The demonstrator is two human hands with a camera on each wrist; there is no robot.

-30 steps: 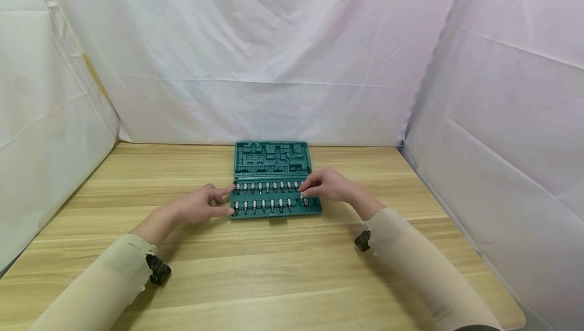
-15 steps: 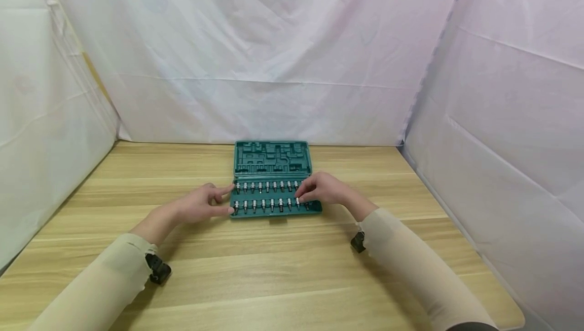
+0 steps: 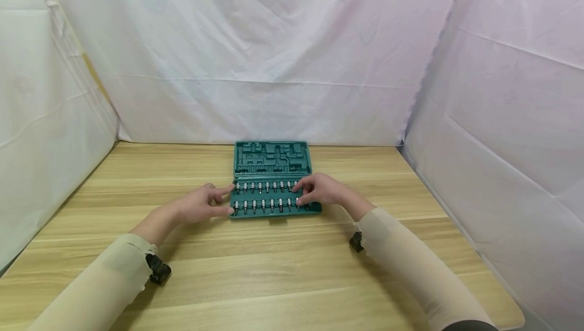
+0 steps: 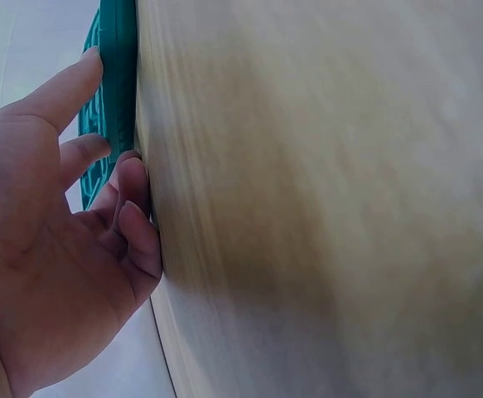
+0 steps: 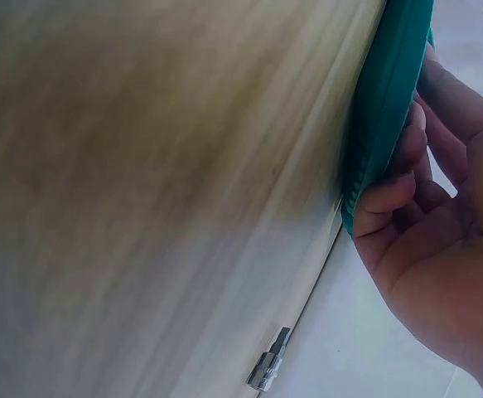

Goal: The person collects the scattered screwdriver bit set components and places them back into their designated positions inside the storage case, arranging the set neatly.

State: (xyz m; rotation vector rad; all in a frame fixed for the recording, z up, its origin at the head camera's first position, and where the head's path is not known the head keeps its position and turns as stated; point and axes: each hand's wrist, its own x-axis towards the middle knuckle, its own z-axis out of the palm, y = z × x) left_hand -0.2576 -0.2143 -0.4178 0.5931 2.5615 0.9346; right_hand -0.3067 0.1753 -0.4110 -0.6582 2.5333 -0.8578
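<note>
In the head view, a green plastic case (image 3: pixel 266 196) lies opened on the table. Two rows of silver-and-black bit sockets (image 3: pixel 263 205) fill its base. My left hand (image 3: pixel 198 205) rests against the case's left end, thumb and index finger spread along the edge. Over the right end is my right hand (image 3: pixel 325 190), its thumb touching a bit socket in the near row. The index finger stands apart from the thumb by the far row. That hand partly covers the right-end sockets. In the right wrist view, one loose bit socket (image 5: pixel 268 365) lies on the table.
The case's lid (image 3: pixel 272 156), with moulded recesses, lies back behind the base. Wooden table (image 3: pixel 255 275) surface surrounds the case. White cloth (image 3: pixel 260 67) hangs behind the table and along both sides.
My right hand carried a bit socket left into the near row and set it down. Its index finger has since moved away from the thumb. The left hand stays put.
</note>
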